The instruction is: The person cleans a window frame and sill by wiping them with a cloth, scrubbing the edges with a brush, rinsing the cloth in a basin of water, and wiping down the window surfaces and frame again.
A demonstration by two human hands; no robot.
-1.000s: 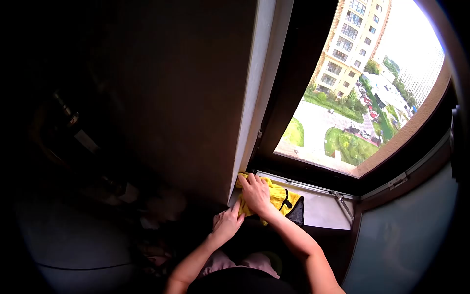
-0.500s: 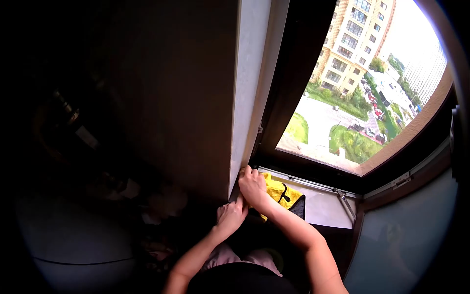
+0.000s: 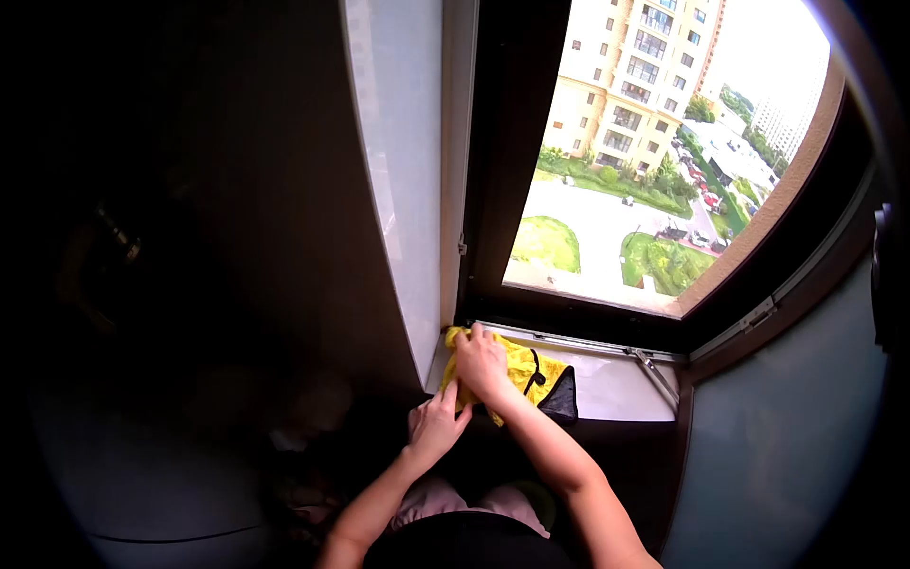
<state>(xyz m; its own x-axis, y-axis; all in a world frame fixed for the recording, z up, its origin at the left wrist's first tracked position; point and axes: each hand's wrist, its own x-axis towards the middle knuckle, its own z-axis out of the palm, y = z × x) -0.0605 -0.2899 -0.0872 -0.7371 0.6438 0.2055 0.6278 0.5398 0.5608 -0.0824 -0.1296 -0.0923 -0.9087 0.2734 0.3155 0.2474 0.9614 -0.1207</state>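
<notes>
A yellow cloth (image 3: 520, 366) with a black corner (image 3: 561, 398) and a black cord loop lies bunched on the pale window sill (image 3: 616, 387). My right hand (image 3: 482, 362) is closed on its left part, in the inner corner beside the window frame, with fingertips bent down into the fabric. Just below, my left hand (image 3: 436, 424) reaches up to the sill's front edge. Its fingers are stretched and a little apart, the tips touching the cloth's near left edge.
A dark-framed window (image 3: 493, 190) looks out on buildings and lawns far below. The opened frosted sash (image 3: 773, 455) stands at the right, with a metal stay arm (image 3: 656, 376) on the sill. A pale wall edge (image 3: 403, 180) and a dark panel (image 3: 256, 237) rise at the left.
The view has turned, so the window sits further left. More of the yellow cloth shows under my right hand, and my left hand's fingers have straightened and spread.
</notes>
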